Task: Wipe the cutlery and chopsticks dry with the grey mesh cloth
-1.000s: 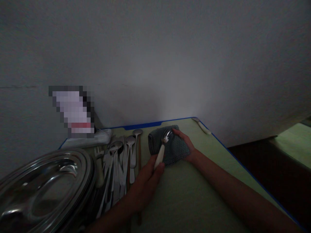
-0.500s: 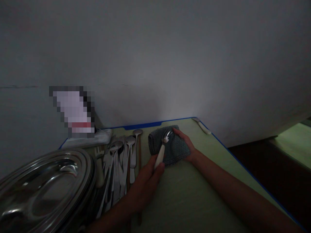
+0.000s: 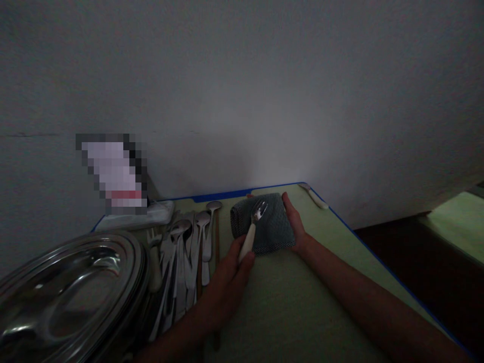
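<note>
- Grey cloth (image 3: 278,227) spread over the right hand (image 3: 297,224), which apparently backs it from beneath.
- Left hand (image 3: 230,277) grips the fork (image 3: 250,236) by its pale handle, seemingly leaving the tines free above the cloth; contact unclear.
- Steel dishes (image 3: 130,247) stacked on the tabletop (image 3: 287,297), likely to save room; reflections in the top hollow. Loose cutlery (image 3: 182,267) alongside.

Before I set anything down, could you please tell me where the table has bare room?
The widest bare patch of the table lies between the left hand and the right forearm, nearer the camera than the cloth. A narrower one lies between that forearm, the white-handled utensil and the blue edge. The left side is crowded with metal dishes and cutlery.
</note>
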{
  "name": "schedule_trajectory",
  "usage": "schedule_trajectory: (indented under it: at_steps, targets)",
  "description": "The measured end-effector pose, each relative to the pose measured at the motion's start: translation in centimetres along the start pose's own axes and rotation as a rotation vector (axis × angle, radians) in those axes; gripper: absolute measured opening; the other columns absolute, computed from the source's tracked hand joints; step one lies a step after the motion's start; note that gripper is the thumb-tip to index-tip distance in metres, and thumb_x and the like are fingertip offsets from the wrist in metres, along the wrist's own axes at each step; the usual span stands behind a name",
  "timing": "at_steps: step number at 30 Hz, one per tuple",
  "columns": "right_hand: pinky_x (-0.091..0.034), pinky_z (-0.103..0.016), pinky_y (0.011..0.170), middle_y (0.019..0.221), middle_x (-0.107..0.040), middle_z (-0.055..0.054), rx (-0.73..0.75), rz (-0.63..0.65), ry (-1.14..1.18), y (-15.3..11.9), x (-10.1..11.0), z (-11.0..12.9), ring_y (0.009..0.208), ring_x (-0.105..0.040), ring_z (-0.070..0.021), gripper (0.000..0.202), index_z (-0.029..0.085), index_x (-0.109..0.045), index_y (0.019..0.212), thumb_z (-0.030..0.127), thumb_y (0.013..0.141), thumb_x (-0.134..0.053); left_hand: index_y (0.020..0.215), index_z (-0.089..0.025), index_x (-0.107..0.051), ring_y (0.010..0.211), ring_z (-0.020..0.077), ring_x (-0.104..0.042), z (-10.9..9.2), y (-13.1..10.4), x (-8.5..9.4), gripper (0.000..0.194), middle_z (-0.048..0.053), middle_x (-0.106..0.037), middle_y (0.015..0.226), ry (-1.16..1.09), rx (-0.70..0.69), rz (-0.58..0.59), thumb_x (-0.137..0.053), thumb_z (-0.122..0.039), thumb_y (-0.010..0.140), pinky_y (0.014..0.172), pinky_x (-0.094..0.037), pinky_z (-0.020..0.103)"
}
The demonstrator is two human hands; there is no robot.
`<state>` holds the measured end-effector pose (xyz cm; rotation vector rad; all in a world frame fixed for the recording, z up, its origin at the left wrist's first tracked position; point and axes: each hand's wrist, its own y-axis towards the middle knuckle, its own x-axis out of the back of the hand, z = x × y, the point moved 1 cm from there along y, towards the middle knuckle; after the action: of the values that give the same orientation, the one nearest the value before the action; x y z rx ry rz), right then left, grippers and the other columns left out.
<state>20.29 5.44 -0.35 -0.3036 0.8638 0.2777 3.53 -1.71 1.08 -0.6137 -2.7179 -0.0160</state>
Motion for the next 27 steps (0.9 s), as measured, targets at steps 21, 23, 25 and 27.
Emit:
schedule_trajectory:
  at_steps: [21,23,25,27]
  targets:
    - [-0.052,-0.026,0.068,0.066,-0.068,0.000,-0.007,-0.030,-0.143,0.3,0.6,-1.3,0.070,-0.066,-0.0143,0.009,0.016,-0.060,0.079,0.024,0.076,-0.062,0.124,-0.020,-0.046,0.110,0.0213,-0.051,-0.2,0.0,0.2,0.038,0.006,-0.056,0.122,0.049,-0.045,0.094,-0.035,-0.036,0.092,0.096,-0.036,0.032]
    - [-0.052,-0.025,0.066,0.066,-0.068,0.001,0.003,-0.028,-0.145,0.4,0.7,-1.3,0.067,-0.065,-0.0132,0.008,0.016,-0.060,0.079,0.024,0.076,-0.061,0.125,-0.019,-0.045,0.112,0.0216,-0.050,-0.2,0.0,0.2,0.039,0.007,-0.055,0.123,0.048,-0.036,0.098,-0.036,-0.036,0.092,0.096,-0.036,0.031]
    - [-0.052,-0.024,0.065,0.065,-0.067,0.001,0.003,-0.029,-0.157,0.4,0.7,-1.4,0.063,-0.065,-0.0119,0.008,0.017,-0.060,0.079,0.024,0.078,-0.060,0.126,-0.019,-0.045,0.114,0.0212,-0.048,-0.1,0.0,0.2,0.039,0.006,-0.054,0.125,0.042,-0.046,0.097,-0.035,-0.036,0.092,0.097,-0.035,0.030]
    - [-0.052,-0.023,0.064,0.066,-0.068,0.002,0.001,-0.028,-0.168,0.5,0.8,-1.4,0.061,-0.064,-0.0113,0.008,0.017,-0.060,0.080,0.025,0.078,-0.060,0.126,-0.020,-0.044,0.114,0.0210,-0.048,0.1,0.0,0.1,0.039,0.006,-0.053,0.127,0.041,-0.059,0.096,-0.034,-0.036,0.092,0.097,-0.035,0.031]
